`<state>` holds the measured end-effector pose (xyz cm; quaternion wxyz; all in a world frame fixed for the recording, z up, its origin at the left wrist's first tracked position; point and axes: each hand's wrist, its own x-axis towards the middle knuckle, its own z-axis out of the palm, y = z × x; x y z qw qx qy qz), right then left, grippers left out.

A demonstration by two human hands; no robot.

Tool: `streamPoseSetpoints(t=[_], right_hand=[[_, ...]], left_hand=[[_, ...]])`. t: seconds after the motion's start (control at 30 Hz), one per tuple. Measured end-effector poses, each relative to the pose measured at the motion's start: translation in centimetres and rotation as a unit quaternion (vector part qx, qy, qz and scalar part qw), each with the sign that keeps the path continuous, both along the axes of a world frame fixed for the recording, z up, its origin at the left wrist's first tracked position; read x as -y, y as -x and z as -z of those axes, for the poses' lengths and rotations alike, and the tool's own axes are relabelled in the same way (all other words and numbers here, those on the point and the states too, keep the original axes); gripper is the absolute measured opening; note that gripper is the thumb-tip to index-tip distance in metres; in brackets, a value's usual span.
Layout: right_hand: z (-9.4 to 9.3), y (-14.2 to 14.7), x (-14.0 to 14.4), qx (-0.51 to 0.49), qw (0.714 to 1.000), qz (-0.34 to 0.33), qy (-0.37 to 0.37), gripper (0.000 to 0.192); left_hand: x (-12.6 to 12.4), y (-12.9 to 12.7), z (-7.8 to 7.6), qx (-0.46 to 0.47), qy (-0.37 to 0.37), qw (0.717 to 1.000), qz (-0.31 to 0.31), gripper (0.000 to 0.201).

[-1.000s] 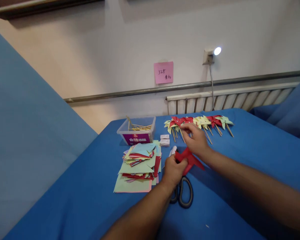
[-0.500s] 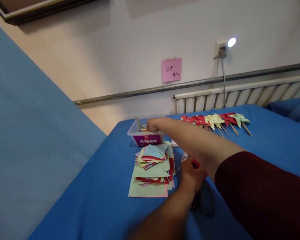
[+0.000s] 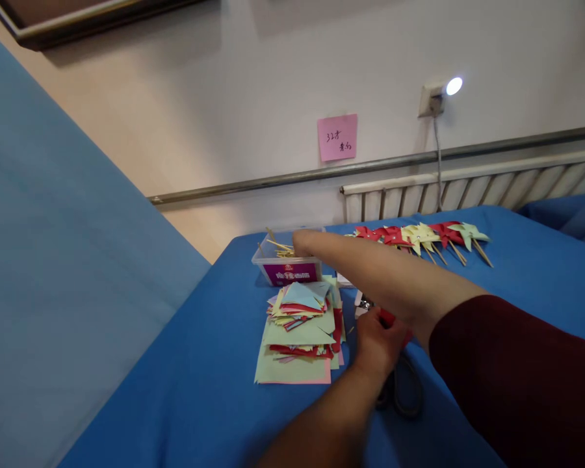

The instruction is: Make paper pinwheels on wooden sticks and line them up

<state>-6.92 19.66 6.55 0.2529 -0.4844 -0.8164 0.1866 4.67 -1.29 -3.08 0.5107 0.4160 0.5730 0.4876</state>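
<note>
A blue-covered table (image 3: 517, 273) fills the lower view, reaching back to a pale wall with a radiator (image 3: 468, 192) along it. Across the table stretches the right arm in a dark red sleeve (image 3: 517, 383), passing over the left hand. A stack of cut coloured paper squares (image 3: 299, 335) lies near the middle, green, red and pink sheets fanned loosely. Behind it stands a clear plastic box (image 3: 286, 265) with a purple label, holding thin wooden sticks (image 3: 280, 247). A row of finished red and yellow paper pinwheels (image 3: 422, 235) lies along the far edge. Black-handled scissors (image 3: 408, 393) lie just beside the left wrist. The right hand (image 3: 305, 242) is at the box's rim among the sticks; its fingers are bunched, but whether they pinch a stick cannot be told. The left hand (image 3: 376, 344) is closed around a red paper piece (image 3: 387, 318), mostly hidden under the right forearm, just right of the paper stack.
</note>
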Motion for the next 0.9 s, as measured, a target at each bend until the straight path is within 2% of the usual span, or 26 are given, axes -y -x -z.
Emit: streamPoseSetpoints(t=[0.07,0.13,0.23,0.33,0.47,0.53,0.6,0.7,0.83,0.9], right_hand=[[-0.2,-0.7,0.2,0.022,0.999,0.002,0.032,0.011],[-0.4,-1.6,0.4,0.028,0.999,0.001,0.042,0.011],[-1.0,-3.0,0.8,-0.017,1.000,0.010,0.015,0.009],[-1.7,-5.1,1.8,-0.091,0.995,0.039,-0.019,0.022],[-2.7,-10.6,5.6,-0.177,0.982,0.051,-0.041,0.035],[-2.7,-14.4,8.7,-0.292,0.955,0.021,-0.046,0.042],[-1.9,-18.0,12.2,-0.348,0.937,0.008,-0.027,0.045],[0.9,-21.7,16.7,-0.377,0.925,0.013,0.042,0.042],[5.5,-23.5,20.0,-0.419,0.901,0.015,0.109,0.047],[7.0,-23.9,20.7,-0.381,0.918,0.019,0.110,0.046]], left_hand=[[0.1,0.1,-0.3,-0.014,0.000,1.000,0.006,0.024],[0.2,0.3,-0.3,-0.037,-0.016,0.999,0.008,0.026],[0.0,0.5,0.3,-0.031,-0.043,0.998,0.021,0.030],[-0.2,0.7,1.0,-0.020,-0.057,0.998,0.031,0.022],[-0.5,1.1,0.7,-0.068,-0.060,0.996,0.025,0.013],[-0.5,1.1,0.4,-0.084,-0.058,0.995,0.022,0.015],[-0.6,1.1,0.1,-0.086,-0.064,0.994,0.013,0.014],[-0.8,1.2,0.0,-0.093,-0.075,0.993,0.001,0.020],[-1.2,1.5,-0.2,-0.072,-0.082,0.993,-0.045,0.025],[-1.3,1.7,-0.3,-0.055,-0.071,0.994,-0.070,0.027]])
